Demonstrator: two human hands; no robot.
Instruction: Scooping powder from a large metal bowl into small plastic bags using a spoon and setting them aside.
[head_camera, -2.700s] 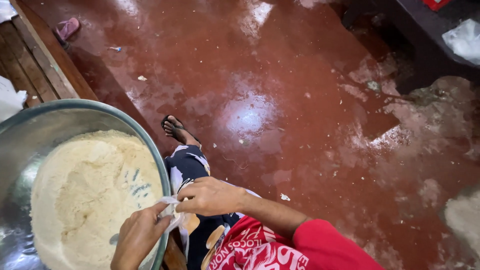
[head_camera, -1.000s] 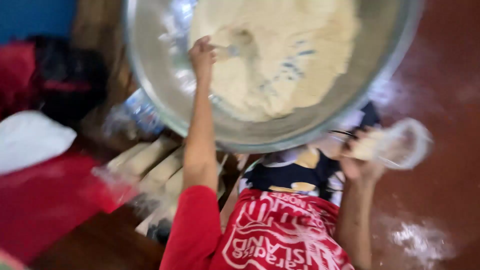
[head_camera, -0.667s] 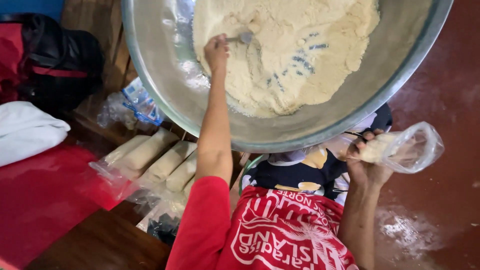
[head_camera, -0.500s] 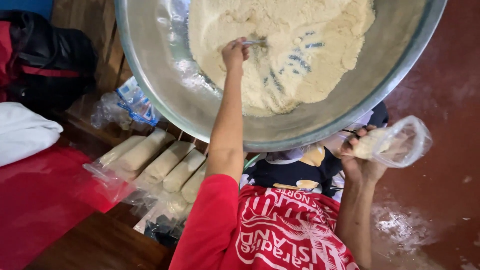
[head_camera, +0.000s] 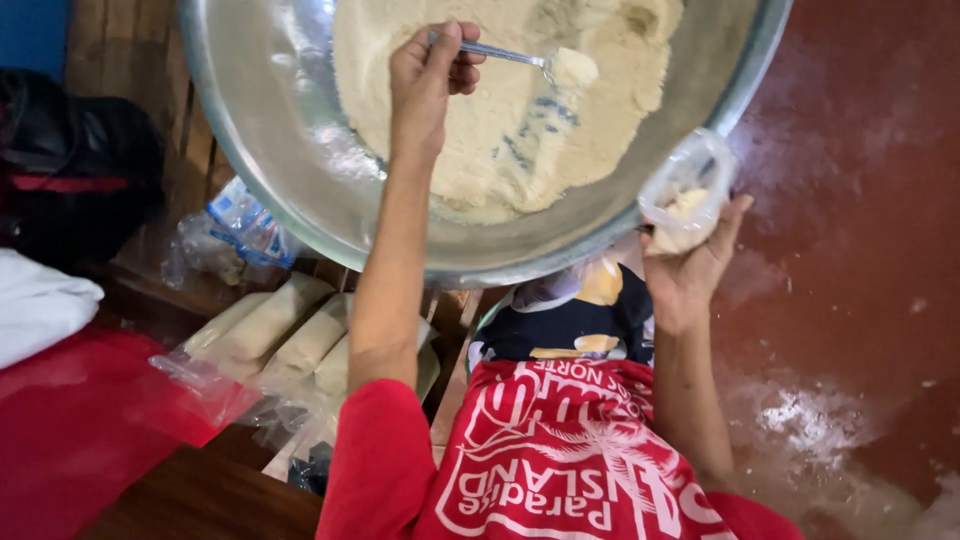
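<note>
- Since half a second earlier, the left hand had lifted the spoon out of the flour; it was now loaded with a pale heap and held clear above the pile.
- Over the same span the right hand had brought the small clear bag up from lower at the side, close against the rim of the steel basin.
- The left hand was clenched on the spoon's handle, thumb and fingers pinching it.
- The right hand was cupped under the bag, grasping it from below. The bag already held some pale flour at the bottom.
- The spoon's long axis ran across the view: handle in the left hand, heaped end pointing right, toward the bag.
- From that heaped end, the bag lay to the right and nearer the body, just outside the basin's rim. The left hand was the nearer to the flour; the right hand was beside the basin, not over it.
- Filled packets lay side by side on wooden slats below the basin's left edge, near the left elbow.
- Farther left were a red cloth, a white cloth and a black bag.
- The red floor on the right was dusted with white.
</note>
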